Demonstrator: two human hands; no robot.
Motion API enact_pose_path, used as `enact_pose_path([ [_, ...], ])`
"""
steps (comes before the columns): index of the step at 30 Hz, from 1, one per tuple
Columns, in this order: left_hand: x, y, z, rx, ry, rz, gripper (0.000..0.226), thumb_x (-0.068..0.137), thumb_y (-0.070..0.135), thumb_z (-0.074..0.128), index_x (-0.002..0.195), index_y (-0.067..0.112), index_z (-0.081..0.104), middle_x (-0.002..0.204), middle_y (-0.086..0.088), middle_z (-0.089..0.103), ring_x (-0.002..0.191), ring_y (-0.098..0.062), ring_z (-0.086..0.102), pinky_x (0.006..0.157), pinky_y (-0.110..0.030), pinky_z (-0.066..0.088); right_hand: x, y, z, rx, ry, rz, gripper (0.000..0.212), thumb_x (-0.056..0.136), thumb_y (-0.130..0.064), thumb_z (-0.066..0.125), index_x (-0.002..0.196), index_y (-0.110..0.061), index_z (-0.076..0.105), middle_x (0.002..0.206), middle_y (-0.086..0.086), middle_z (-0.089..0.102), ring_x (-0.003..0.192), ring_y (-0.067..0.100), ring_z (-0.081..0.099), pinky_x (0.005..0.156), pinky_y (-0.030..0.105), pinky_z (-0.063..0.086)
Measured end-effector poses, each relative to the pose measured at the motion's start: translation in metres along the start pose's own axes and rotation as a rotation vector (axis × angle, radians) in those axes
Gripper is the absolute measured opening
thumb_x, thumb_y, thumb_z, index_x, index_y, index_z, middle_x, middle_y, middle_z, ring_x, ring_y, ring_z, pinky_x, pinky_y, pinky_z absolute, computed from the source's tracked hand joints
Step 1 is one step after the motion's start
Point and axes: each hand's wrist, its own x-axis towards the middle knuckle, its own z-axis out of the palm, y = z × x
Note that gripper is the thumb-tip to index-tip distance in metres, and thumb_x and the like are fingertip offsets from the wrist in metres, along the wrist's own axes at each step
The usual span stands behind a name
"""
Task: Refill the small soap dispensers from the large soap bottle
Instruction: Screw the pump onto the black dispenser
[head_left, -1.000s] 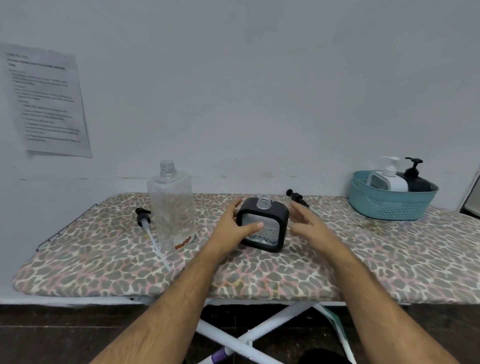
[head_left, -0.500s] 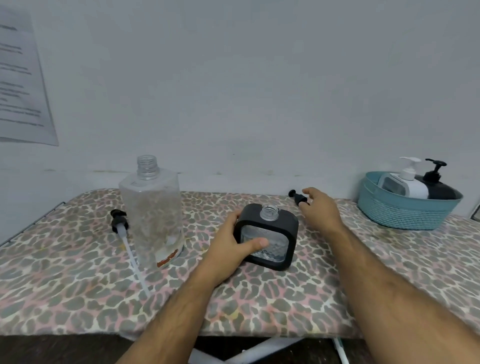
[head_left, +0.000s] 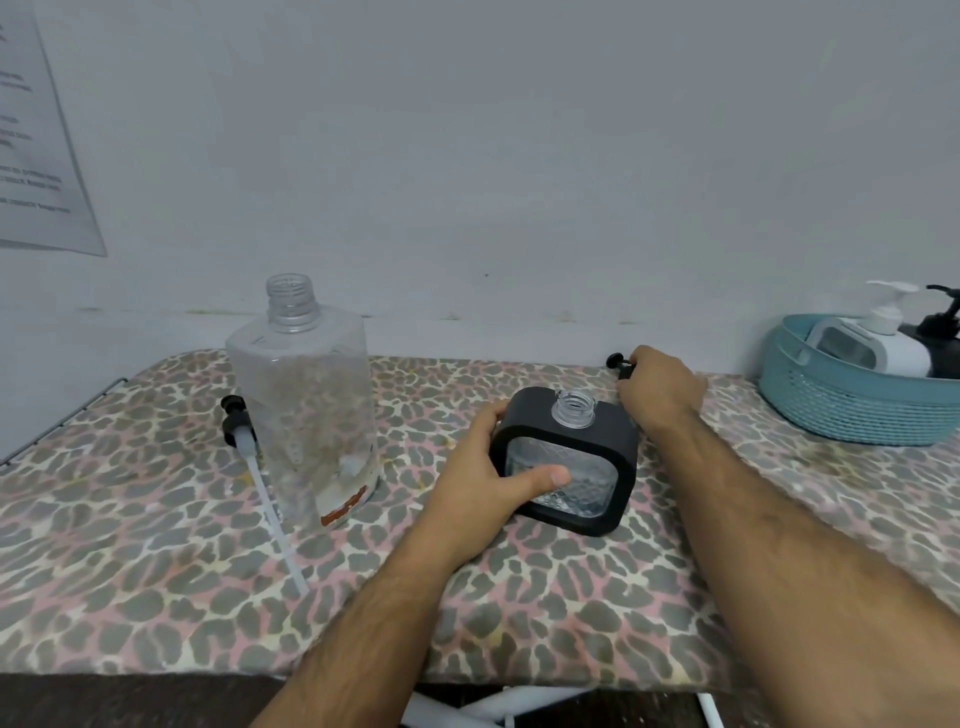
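Left hand (head_left: 480, 480) grips the uncapped black dispenser (head_left: 569, 462) by its left side, thumb across the clear front; dispenser stands on the board (head_left: 571, 613), tilted. Right hand (head_left: 657, 387), behind the dispenser, curls round the black pump (head_left: 619, 362). Uncapped big bottle (head_left: 304, 410) stands left.

Both hands reach forward, left (head_left: 485, 486) and right (head_left: 658, 387), fingers curled.

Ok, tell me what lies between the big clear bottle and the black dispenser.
In the head view, only the left hand, which grips the black dispenser from its left side, and bare patterned cover beside the big clear bottle.
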Motion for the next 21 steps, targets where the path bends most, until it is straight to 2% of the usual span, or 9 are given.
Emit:
enact_pose_path([
  [2, 0.000, 0.000, 0.000, 0.006, 0.001, 0.000, 0.066, 0.076, 0.021, 0.084, 0.131, 0.030, 0.047, 0.119, 0.013, 0.065, 0.104, 0.002, 0.065, 0.085, -0.016, 0.053, -0.004, -0.003, -0.005, 0.014, 0.023, -0.009, 0.015, 0.092, -0.017, 0.056, 0.104, -0.023, 0.061, 0.076, -0.005, 0.054, 0.078, 0.022, 0.049, 0.092, 0.038, 0.034],
  [5, -0.001, 0.001, 0.000, 0.007, 0.007, 0.000, 0.065, 0.076, 0.022, 0.084, 0.127, 0.033, 0.047, 0.118, 0.014, 0.065, 0.103, 0.003, 0.065, 0.085, -0.016, 0.053, -0.012, -0.009, -0.020, 0.172, 0.034, -0.041, 0.015, 0.088, -0.020, 0.060, 0.102, -0.025, 0.061, 0.081, -0.006, 0.058, 0.081, 0.021, 0.052, 0.102, 0.044, 0.038],
  [6, -0.001, 0.001, 0.000, 0.008, 0.010, 0.000, 0.065, 0.075, 0.022, 0.085, 0.127, 0.034, 0.047, 0.118, 0.014, 0.065, 0.103, 0.003, 0.065, 0.085, -0.017, 0.053, -0.016, -0.012, -0.027, 0.267, 0.032, -0.050, 0.015, 0.086, -0.021, 0.061, 0.100, -0.026, 0.061, 0.084, -0.006, 0.061, 0.082, 0.021, 0.055, 0.098, 0.043, 0.043],
  [8, -0.002, 0.002, 0.000, 0.005, 0.009, -0.004, 0.065, 0.075, 0.022, 0.085, 0.127, 0.034, 0.046, 0.118, 0.014, 0.065, 0.103, 0.003, 0.065, 0.086, -0.019, 0.053, -0.027, -0.016, -0.045, 0.495, 0.007, -0.063, 0.017, 0.082, -0.023, 0.067, 0.097, -0.023, 0.062, 0.090, -0.005, 0.066, 0.083, 0.020, 0.062, 0.080, 0.034, 0.051],
  [10, -0.002, 0.003, 0.000, 0.004, 0.009, 0.000, 0.064, 0.076, 0.022, 0.085, 0.125, 0.035, 0.046, 0.118, 0.014, 0.065, 0.102, 0.002, 0.065, 0.087, -0.021, 0.054, -0.040, -0.021, -0.066, 0.704, 0.001, -0.099, 0.020, 0.079, -0.021, 0.073, 0.096, -0.019, 0.065, 0.088, -0.004, 0.069, 0.081, 0.018, 0.066, 0.064, 0.028, 0.050],
  [11, -0.002, 0.003, 0.001, 0.007, 0.008, 0.001, 0.064, 0.076, 0.023, 0.085, 0.125, 0.035, 0.046, 0.117, 0.015, 0.065, 0.102, 0.003, 0.065, 0.088, -0.021, 0.053, -0.047, -0.024, -0.077, 0.787, 0.011, -0.125, 0.020, 0.078, -0.021, 0.075, 0.095, -0.018, 0.065, 0.085, -0.004, 0.069, 0.079, 0.017, 0.067, 0.061, 0.028, 0.049],
  [15, -0.004, 0.004, 0.000, 0.005, 0.007, -0.003, 0.065, 0.076, 0.023, 0.084, 0.128, 0.032, 0.046, 0.117, 0.013, 0.065, 0.100, 0.004, 0.065, 0.084, -0.018, 0.054, -0.080, -0.036, -0.122, 1.037, 0.150, -0.225, 0.020, 0.076, -0.022, 0.078, 0.091, -0.023, 0.065, 0.087, -0.002, 0.070, 0.083, 0.016, 0.069, 0.072, 0.033, 0.056],
  [18, -0.003, 0.003, -0.001, 0.004, 0.005, -0.005, 0.066, 0.075, 0.025, 0.085, 0.130, 0.031, 0.047, 0.118, 0.012, 0.066, 0.102, 0.000, 0.066, 0.089, -0.024, 0.054, -0.105, -0.046, -0.143, 1.160, 0.235, -0.290, 0.022, 0.079, -0.019, 0.077, 0.097, -0.022, 0.064, 0.093, -0.005, 0.071, 0.086, 0.010, 0.068, 0.076, 0.028, 0.057],
  [21, -0.003, 0.002, 0.000, 0.016, 0.008, -0.002, 0.068, 0.075, 0.027, 0.085, 0.131, 0.030, 0.047, 0.117, 0.012, 0.066, 0.103, -0.001, 0.066, 0.090, -0.025, 0.054, -0.124, -0.055, -0.151, 1.230, 0.273, -0.338, 0.024, 0.081, -0.018, 0.077, 0.102, -0.020, 0.064, 0.095, -0.007, 0.072, 0.086, 0.007, 0.068, 0.078, 0.025, 0.056],
])
